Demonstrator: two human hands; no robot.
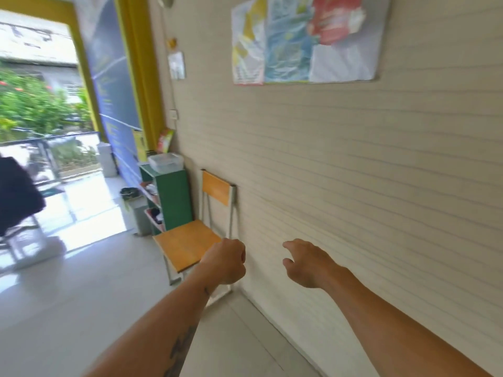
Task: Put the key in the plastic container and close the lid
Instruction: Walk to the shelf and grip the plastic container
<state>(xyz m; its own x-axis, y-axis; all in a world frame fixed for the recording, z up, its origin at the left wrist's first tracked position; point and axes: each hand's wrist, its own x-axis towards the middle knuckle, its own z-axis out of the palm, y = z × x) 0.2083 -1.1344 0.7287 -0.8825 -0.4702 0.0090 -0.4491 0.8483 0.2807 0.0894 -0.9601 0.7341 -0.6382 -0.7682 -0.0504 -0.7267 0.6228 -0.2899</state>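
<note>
Container [165, 161] clear, lidded, rectangular.

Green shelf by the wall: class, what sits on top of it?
A clear plastic container with its lid on rests on the green shelf. Blur hides whatever is inside it; no key is visible.
</note>
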